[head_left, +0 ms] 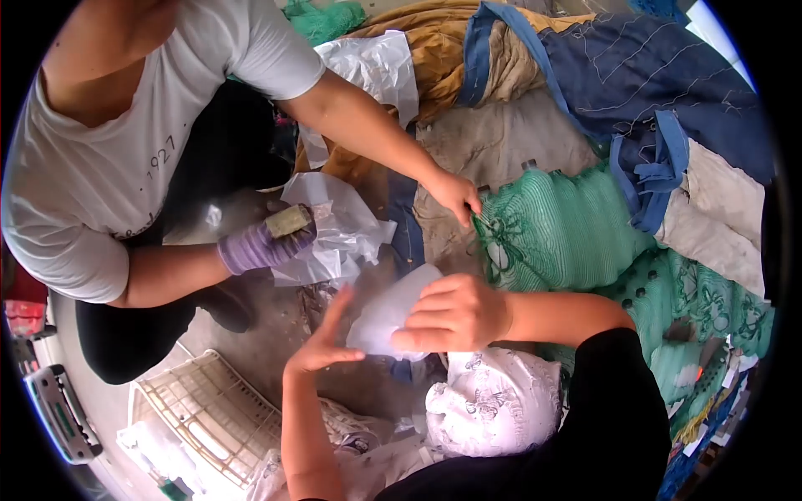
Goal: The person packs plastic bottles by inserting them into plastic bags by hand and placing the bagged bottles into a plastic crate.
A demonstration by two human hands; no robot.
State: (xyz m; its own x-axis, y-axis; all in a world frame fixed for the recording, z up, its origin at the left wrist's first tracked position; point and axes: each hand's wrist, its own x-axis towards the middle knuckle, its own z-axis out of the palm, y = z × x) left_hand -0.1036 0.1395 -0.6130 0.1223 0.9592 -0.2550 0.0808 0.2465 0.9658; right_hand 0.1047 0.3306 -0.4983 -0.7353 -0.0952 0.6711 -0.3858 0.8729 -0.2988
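My right hand point(451, 317) is closed around one side of a thin white translucent plastic bag point(386, 313), held up in front of me. To the left of the bag, my left hand point(324, 344) is open, thumb and fingers spread apart and slightly blurred by motion. Its thumb tip is close to the lower edge of the bag; I cannot tell if they touch. Below my right hand stands a stuffed white plastic sack point(493, 402) with a gathered top. Just beyond my right forearm lies a filled green mesh bag point(560, 225).
A co-worker squats opposite; their gloved hand point(269, 242) has a small greenish block on it, and their bare hand point(455, 196) is at the green mesh bag's end. A cream plastic crate point(209, 409) stands lower left. Blue cloth point(660, 75) and tan cloth point(434, 54) lie behind.
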